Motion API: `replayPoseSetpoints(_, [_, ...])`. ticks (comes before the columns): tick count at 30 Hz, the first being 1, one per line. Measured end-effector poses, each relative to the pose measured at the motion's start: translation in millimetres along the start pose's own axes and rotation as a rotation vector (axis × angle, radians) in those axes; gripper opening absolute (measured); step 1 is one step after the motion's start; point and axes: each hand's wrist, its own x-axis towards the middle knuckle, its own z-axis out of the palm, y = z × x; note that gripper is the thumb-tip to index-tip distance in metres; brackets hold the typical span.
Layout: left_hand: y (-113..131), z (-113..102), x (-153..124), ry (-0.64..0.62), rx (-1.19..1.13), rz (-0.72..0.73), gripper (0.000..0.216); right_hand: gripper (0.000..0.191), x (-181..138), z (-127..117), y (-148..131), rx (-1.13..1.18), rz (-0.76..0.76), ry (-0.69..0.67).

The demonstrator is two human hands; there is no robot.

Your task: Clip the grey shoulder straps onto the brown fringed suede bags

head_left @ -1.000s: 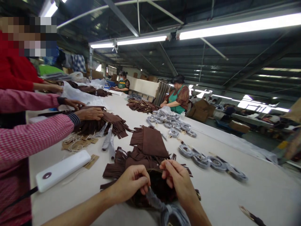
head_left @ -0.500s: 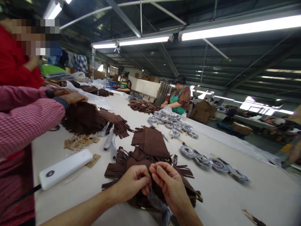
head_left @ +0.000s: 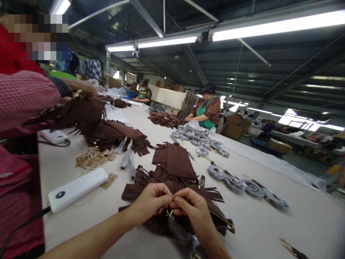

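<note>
- I see the left hand and right hand nearly meeting, fingers pinched narrow; cannot tell what sits between them.
- Gold clasp just below the fingertips.
- Brown fringed bag lies on the table, partly under both hands.
- Coiled straps to its right, white device left.

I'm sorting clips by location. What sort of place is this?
Probably a bag factory or workshop: fringed brown bags and coiled, wrapped straps are spread on a long white table, with people in green aprons farther along and tube lights overhead.
</note>
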Motion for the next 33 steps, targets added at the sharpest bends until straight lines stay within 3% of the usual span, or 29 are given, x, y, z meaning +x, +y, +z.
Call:
replayPoseSetpoints(10, [9,-1,-9,-0.032,0.294,0.151,0.007,0.029,-2,0,-2,-0.086,-0.106,-0.082])
replayPoseSetpoints(26, [15,-1,-12,-0.009,0.463,0.124,0.008,0.026,-2,0,1,-0.106,-0.068,-0.087])
replayPoseSetpoints(33, [17,0,-14,-0.007,0.584,0.176,0.01,0.018,-4,0,-3,-0.255,-0.104,-0.128])
